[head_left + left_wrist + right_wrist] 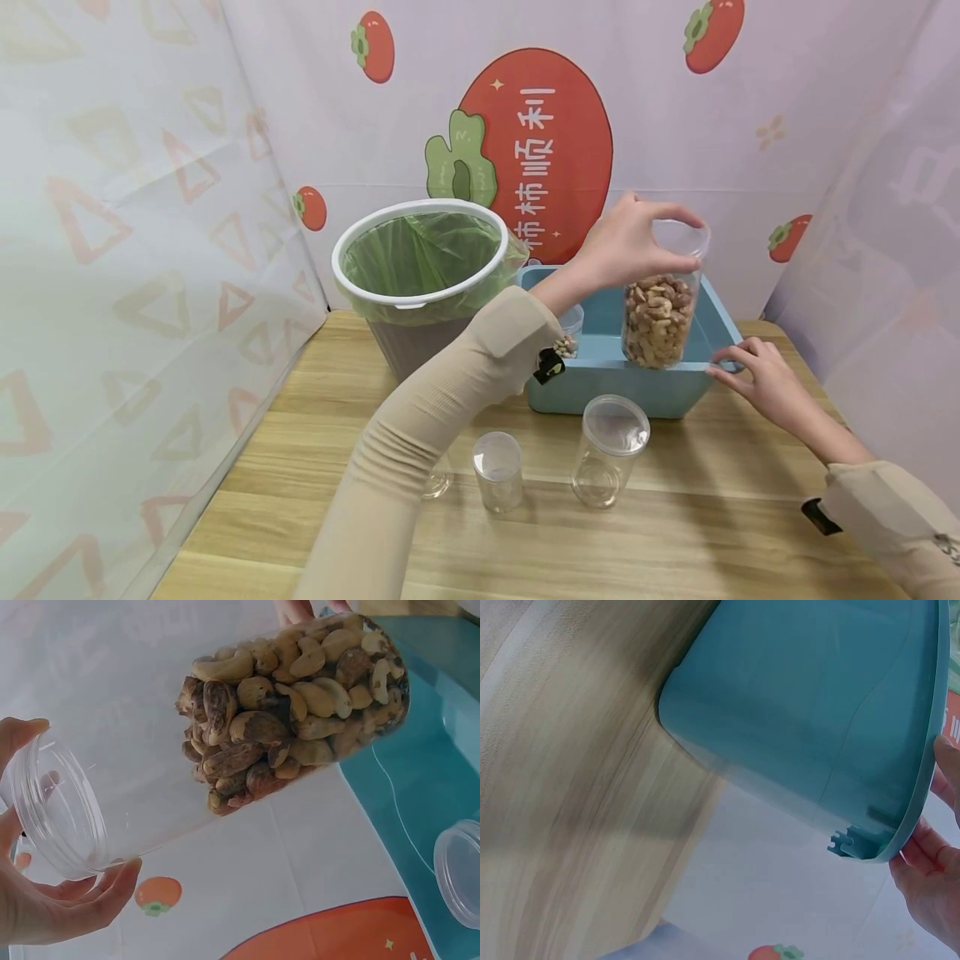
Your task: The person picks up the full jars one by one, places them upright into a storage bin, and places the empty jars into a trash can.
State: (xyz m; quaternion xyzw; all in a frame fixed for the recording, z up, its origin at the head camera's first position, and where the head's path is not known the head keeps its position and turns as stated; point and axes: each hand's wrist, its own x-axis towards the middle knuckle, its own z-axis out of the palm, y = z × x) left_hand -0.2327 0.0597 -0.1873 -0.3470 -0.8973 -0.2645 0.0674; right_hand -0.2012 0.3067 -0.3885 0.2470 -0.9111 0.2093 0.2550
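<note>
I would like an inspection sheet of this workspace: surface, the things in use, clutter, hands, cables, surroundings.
Surface: wooden table, pale planks.
Things in use: clear nut jar, lid on, held above the blue bin.
Clutter: two empty lidded jars before the bin; a small jar with a few nuts inside the bin; waste basket with green liner.
Hands: left hand grips the nut jar at its lid; right hand touches the bin's rim.
Cables: nothing seen.
Surroundings: printed fabric backdrop with orange fruit.

Head view down over blue bin point(600, 367), wrist views close, sharing bin
</note>
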